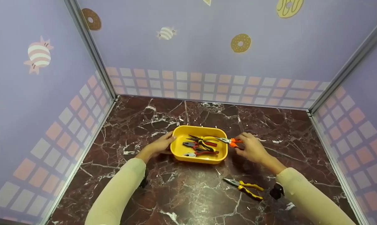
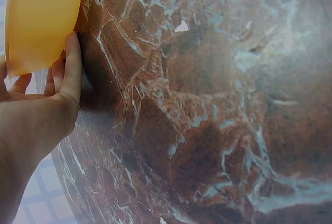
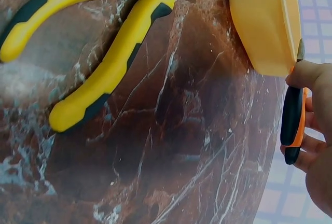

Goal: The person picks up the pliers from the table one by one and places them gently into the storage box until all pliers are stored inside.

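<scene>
A yellow plastic bin [image 1: 199,161] stands on the marbled table, with several pliers [image 1: 201,144] lying inside. My left hand [image 1: 161,144] grips its left end, thumb at the rim and fingers against the outer wall; the left wrist view shows the same hand [image 2: 44,110] beside the bin wall [image 2: 44,22]. Above the bin's right rim, my right hand [image 1: 252,148] holds orange-and-black pliers [image 1: 233,142] by the handles, their metal jaws pointing left over the bin. In the right wrist view thumb and fingers wrap the handles [image 3: 293,117].
Yellow-and-black pliers [image 1: 243,187] lie on the table in front of the bin, below the right forearm. Patterned panels [image 1: 207,50] enclose the table at the back, left and right, with metal posts [image 1: 93,50] at the corners.
</scene>
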A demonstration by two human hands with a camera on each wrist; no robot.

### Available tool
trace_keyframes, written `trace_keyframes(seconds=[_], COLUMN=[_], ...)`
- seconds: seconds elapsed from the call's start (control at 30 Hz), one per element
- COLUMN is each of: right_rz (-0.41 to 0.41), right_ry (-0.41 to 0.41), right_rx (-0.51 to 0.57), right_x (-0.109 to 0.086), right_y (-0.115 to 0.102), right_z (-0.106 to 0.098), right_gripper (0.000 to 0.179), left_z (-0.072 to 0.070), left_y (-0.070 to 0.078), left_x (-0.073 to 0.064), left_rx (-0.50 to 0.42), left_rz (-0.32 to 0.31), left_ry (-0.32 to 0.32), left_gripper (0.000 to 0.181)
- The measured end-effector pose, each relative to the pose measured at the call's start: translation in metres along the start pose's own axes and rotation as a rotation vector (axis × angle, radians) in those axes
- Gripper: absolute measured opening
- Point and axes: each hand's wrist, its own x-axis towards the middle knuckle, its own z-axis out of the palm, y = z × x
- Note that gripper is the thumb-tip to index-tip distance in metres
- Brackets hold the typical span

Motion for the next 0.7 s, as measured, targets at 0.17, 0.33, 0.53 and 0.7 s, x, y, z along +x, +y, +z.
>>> trace_keyframes(seconds=[0.17, 0.33, 0.53, 0.7], right_rz=[0.012, 0.030, 0.006, -0.004], right_ry=[-0.004, -0.002, -0.001, -0.012], right_rx=[0.016, 0.021, 0.035, 0.039], right_x=[0.005, 0.007, 0.013, 0.018], right_y=[-0.003, -0.005, -0.011, -0.015], right_z=[0.004, 0.004, 0.002, 0.003], right_gripper=[0.035, 0.036, 0.033, 0.034], left_z=[-0.001, -0.003, -0.003, -0.001], left_y=[0.001, 0.000, 0.000, 0.000], left_x=[-0.002, 0.000, 0.001, 0.002], left_rx=[0.002, -0.010, -0.006, -0.001], left_rz=[0.003, -0.003, -0.010, -0.023], left_ry=[-0.023, -0.027, -0.011, 0.006], left_gripper=[0.059, 0.059, 0.059, 0.059])
